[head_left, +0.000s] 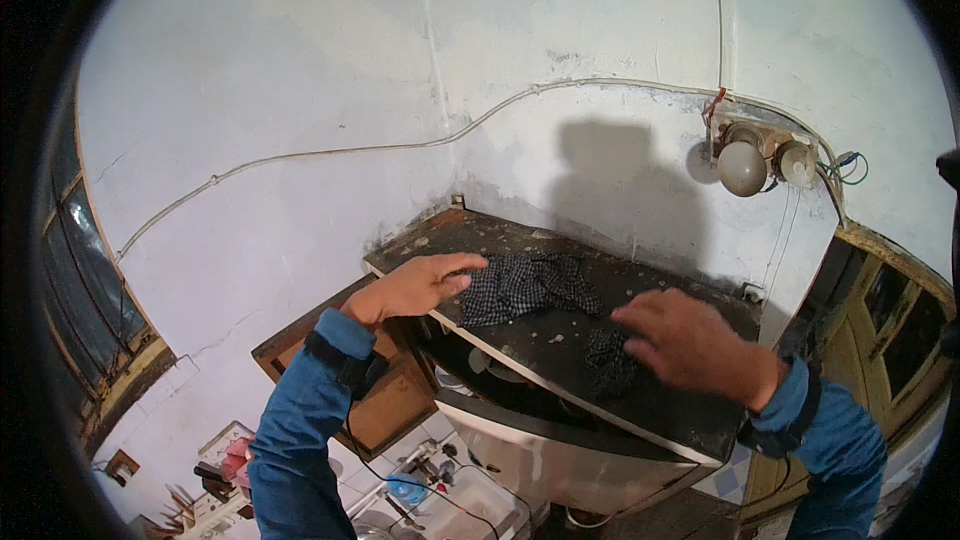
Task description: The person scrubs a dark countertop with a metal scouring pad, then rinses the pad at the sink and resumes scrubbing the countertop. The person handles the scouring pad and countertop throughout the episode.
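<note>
A black-and-white checked cloth (pixel 530 285) lies spread and wrinkled on the dark, speckled top of a cabinet (pixel 545 340). My left hand (pixel 425 285) is at the cloth's left edge, fingers stretched out and the hand open. Whether its fingertips touch the fabric I cannot tell. My right hand (pixel 690 345), open and slightly blurred, hovers over the right part of the top with its fingers loosely bent. Just beside those fingertips sits a crumpled dark checked bundle of cloth (pixel 608 360); it may be a second piece or part of the first.
Below the top, a brown wooden door (pixel 375 410) stands open at left, with a white front panel (pixel 560 450) tilted outward. Lower down is a white sink (pixel 465 510) with a tap. A bulb (pixel 742 168) and a loose cable (pixel 330 153) are on the wall.
</note>
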`<action>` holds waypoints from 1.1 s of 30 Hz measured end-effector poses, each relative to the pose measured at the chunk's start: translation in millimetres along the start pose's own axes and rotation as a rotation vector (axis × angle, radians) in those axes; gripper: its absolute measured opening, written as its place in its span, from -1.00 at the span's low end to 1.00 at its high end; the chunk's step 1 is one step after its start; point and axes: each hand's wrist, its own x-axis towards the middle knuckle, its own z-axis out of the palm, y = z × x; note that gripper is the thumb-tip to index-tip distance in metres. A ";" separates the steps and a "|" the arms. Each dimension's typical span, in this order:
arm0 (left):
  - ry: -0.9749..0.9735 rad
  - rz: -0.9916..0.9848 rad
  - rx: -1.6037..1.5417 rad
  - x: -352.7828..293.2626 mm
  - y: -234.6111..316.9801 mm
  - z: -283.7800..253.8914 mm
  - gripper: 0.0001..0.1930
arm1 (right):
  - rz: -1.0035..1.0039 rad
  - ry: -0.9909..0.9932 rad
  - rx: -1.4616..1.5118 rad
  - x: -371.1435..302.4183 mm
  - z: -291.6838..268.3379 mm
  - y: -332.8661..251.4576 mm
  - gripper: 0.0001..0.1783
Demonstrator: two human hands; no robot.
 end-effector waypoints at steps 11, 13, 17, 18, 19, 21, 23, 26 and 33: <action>-0.415 0.190 0.750 97.4 33.5 105.4 -0.31 | -0.280 -0.113 -0.072 -37.8 18.9 8.4 -0.59; -0.417 0.280 0.741 89.5 55.3 128.2 -0.31 | -0.225 -0.066 -0.100 -54.1 9.0 17.9 -0.62; -0.335 0.252 0.462 80.4 58.5 129.6 -0.28 | -0.080 -0.023 0.015 -79.8 0.3 21.6 -0.72; -0.298 0.271 0.403 80.9 50.0 123.1 -0.28 | -0.079 0.031 0.036 -84.2 0.7 21.7 -0.73; -0.292 0.168 0.485 79.7 36.8 112.0 -0.27 | -0.083 0.082 0.043 -88.7 2.3 21.0 -0.74; -0.270 -0.054 0.462 72.0 2.3 80.4 -0.22 | -0.066 0.170 0.061 -96.9 6.8 20.9 -0.76; -0.210 -0.330 0.539 67.2 -32.9 50.9 -0.26 | -0.043 0.285 0.082 -102.6 12.7 21.8 -0.79; -0.103 -0.566 0.554 76.9 -73.2 32.4 -0.31 | 0.046 0.258 0.234 -104.5 21.2 25.7 -0.81; -0.203 0.198 0.673 149.6 3.2 111.6 -0.42 | 0.012 0.282 0.193 -103.6 24.5 29.0 -0.84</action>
